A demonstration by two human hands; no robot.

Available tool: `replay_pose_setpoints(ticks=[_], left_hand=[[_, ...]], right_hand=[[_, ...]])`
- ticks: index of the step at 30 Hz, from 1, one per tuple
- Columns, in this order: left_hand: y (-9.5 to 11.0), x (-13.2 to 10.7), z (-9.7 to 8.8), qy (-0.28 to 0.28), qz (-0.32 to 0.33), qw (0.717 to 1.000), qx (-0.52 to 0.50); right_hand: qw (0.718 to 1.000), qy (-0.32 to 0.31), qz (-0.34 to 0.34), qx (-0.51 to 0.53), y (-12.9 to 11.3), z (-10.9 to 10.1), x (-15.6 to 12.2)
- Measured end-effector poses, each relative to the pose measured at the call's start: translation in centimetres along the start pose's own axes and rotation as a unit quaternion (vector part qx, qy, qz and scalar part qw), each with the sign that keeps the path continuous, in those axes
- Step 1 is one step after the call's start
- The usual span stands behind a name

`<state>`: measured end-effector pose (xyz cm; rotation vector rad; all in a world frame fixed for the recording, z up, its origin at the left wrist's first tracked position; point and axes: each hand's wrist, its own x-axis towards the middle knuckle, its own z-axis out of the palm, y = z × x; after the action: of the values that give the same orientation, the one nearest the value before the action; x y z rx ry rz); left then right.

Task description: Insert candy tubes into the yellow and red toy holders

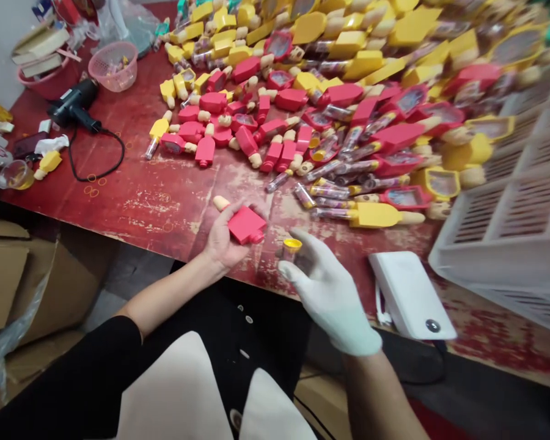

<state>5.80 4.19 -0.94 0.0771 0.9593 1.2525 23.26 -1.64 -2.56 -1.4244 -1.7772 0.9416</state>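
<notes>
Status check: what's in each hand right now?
Left hand: red plastic piece in the palm. Gloved right hand: yellow-capped clear tube. White box beside it.

Workshop-type room by the look of it, pretty cluttered. There's a plain white wall (0,55) up in the far left corner, and the big counter (137,205) is a red-painted board, really beat up, with the paint worn pale in patches. Down left on the floor (132,275), which looks grey, sit some open cardboard boxes (32,287) with clear plastic sheeting (11,327) hanging against them. A white slatted plastic crate (517,226) sits at the right. Light's soft and even.
</notes>
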Motion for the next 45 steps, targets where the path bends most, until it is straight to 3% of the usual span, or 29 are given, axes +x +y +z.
replay_pose_setpoints(ticks=[2, 6, 9, 12, 15, 17, 19, 21, 22, 26, 28, 32, 34, 35, 37, 38, 40, 42, 43, 44, 45], left_hand=[[-0.3, -0.8, 0.3, 0.011, -0.045, 0.997, -0.063], [-1.4, -1.9, 0.5, 0.043, -0.043, 0.996, -0.073], [-2.7, -2.9, 0.4, 0.043, -0.005, 0.998, -0.048], [-3.6, -4.3, 0.2, 0.060, 0.081, 0.995, -0.001], [-3.7, -5.9, 0.2, 0.067, 0.149, 0.984, 0.068], [-3.5, -6.7, 0.3, 0.061, 0.177, 0.978, 0.090], [-3.2, -6.9, 0.4, 0.049, 0.207, 0.973, 0.092], [-2.8, -6.6, 0.4, 0.028, 0.226, 0.970, 0.084], [-2.6, -6.3, 0.3, 0.018, 0.227, 0.970, 0.079], [-2.2, -5.3, 0.3, 0.028, 0.207, 0.976, 0.064], [-2.6, -5.2, 0.2, 0.034, 0.214, 0.974, 0.066], [-3.9, -3.5, -0.8, -0.005, 0.213, 0.972, 0.098], [-3.8, -0.8, -1.5, -0.015, 0.215, 0.967, 0.137], [-3.3, 1.1, -1.8, -0.014, 0.234, 0.958, 0.166], [-1.5, 5.5, -1.9, -0.003, 0.318, 0.915, 0.250], [-0.1, 7.8, -1.7, -0.002, 0.368, 0.876, 0.312], [2.9, 12.4, -0.7, -0.028, 0.440, 0.766, 0.469], [5.9, 16.2, 0.8, -0.077, 0.448, 0.642, 0.618], [7.1, 17.8, 1.6, -0.100, 0.433, 0.594, 0.670], [8.2, 19.0, 2.3, -0.119, 0.415, 0.566, 0.702], [9.1, 19.9, 3.0, -0.136, 0.397, 0.557, 0.717]], right_hand=[[0.990, 0.038, -0.046, -0.131, -0.5, 0.3, -1.3], [0.926, 0.013, -0.089, -0.367, -2.1, 0.6, -2.4], [0.898, 0.034, -0.126, -0.420, -3.1, 0.9, -2.7], [0.891, 0.025, -0.151, -0.427, -4.1, 1.0, -3.3], [0.928, -0.001, -0.112, -0.355, -5.3, 0.8, -3.5], [0.971, -0.022, -0.052, -0.231, -6.1, 0.5, -3.2], [0.992, -0.097, 0.031, -0.078, -6.5, 0.4, -2.5], [0.978, -0.174, 0.106, 0.040, -6.4, 0.5, -1.9], [0.974, -0.178, 0.123, 0.064, -6.2, 0.7, -1.7], [0.996, -0.023, 0.088, 0.011, -5.2, 2.0, -2.0], [0.992, -0.017, 0.115, 0.049, -5.1, 2.7, -2.5], [0.936, -0.136, 0.220, 0.237, -4.0, 2.9, -1.9], [0.917, -0.127, 0.228, 0.302, -2.1, 1.8, 0.1], [0.919, -0.085, 0.218, 0.318, -0.8, 0.9, 1.5], [0.951, 0.029, 0.155, 0.264, 1.8, -1.4, 5.2], [0.970, 0.084, 0.107, 0.201, 2.9, -2.5, 7.1], [0.990, 0.109, 0.042, 0.077, 4.6, -4.0, 10.9], [0.997, 0.082, 0.006, -0.010, 5.2, -3.9, 14.1], [0.997, 0.062, -0.008, -0.046, 5.2, -3.4, 15.4], [0.994, 0.030, -0.023, -0.099, 5.1, -2.6, 16.5], [0.986, -0.001, -0.038, -0.163, 5.0, -1.8, 17.4]])
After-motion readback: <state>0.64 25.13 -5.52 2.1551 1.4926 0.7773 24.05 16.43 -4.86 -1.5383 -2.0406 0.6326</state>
